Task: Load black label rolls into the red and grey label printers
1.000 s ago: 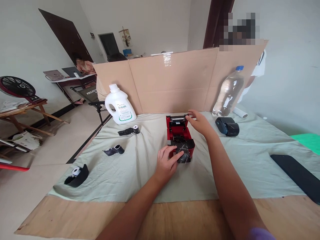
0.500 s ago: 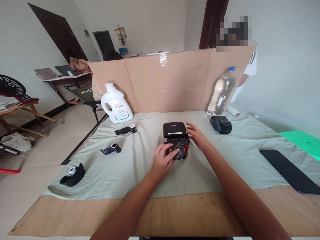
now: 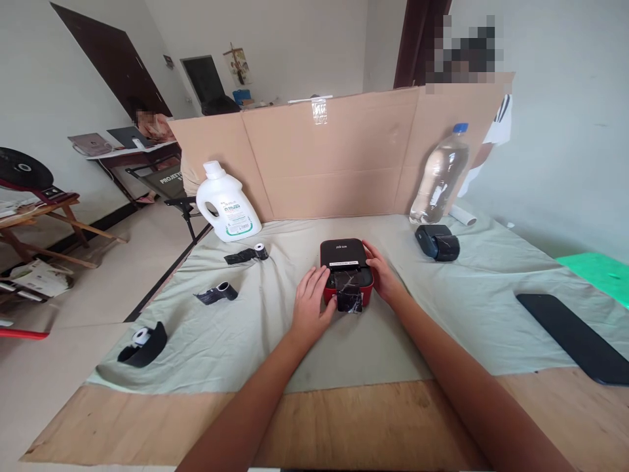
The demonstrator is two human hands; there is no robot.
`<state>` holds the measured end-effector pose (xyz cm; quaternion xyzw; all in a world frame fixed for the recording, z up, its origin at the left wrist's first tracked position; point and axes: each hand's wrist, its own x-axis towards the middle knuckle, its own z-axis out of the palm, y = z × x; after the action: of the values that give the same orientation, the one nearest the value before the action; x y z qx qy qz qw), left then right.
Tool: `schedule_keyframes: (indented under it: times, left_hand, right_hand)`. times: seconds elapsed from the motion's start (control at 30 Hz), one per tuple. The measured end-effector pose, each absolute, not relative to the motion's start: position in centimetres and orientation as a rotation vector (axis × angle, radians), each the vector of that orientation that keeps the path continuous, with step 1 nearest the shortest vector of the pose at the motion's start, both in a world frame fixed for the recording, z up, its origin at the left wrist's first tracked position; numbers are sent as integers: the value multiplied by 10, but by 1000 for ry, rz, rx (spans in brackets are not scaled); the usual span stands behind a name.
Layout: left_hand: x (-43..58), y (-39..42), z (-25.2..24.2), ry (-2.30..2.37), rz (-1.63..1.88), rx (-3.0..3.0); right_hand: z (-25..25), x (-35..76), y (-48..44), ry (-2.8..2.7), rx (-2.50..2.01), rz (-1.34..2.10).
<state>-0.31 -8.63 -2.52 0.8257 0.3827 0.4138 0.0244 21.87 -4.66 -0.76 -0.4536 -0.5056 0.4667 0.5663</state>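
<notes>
A black-and-red label printer [image 3: 343, 252] sits on the cloth in front of me. A strip of black, marble-patterned paper [image 3: 349, 296] hangs out over its front. My left hand [image 3: 312, 305] lies against the printer's left side, fingertips on its top edge and thumb at the front. Along the right side, my right hand [image 3: 383, 272] is wrapped, with fingers at the back corner and lower fingers partly hidden. Between them, both hands grip the printer.
Black paper rolls [image 3: 226, 290] lie on the left. A white detergent jug [image 3: 228, 203] and a clear bottle [image 3: 441, 174] stand before the cardboard screen [image 3: 329, 164]. Right are a second small printer [image 3: 437, 241] and a dark flat slab [image 3: 572, 337]. A person stands behind the screen.
My left hand has moved off the paper strip to the printer's left side. The right hand has closed in from beside the printer onto its right side.
</notes>
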Motion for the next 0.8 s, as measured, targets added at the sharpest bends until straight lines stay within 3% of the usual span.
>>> schedule_keyframes:
  times: [0.47, 0.63, 0.7, 0.8]
  left_hand:
    - [-15, -82, -22, 1138, 1376, 2532]
    - [-62, -50, -4, 1729, 1531, 2329]
    - [-84, -22, 7, 2023, 1330, 2228]
    - [-109, 23, 22, 2277, 704, 2211]
  right_hand:
    - [-28, 213, -45, -1126, -972, 995]
    - [-33, 216, -42, -1108, -893, 1045]
    - [-36, 218, -39, -1119, -860, 1053]
    - [-42, 220, -35, -1115, -814, 1068]
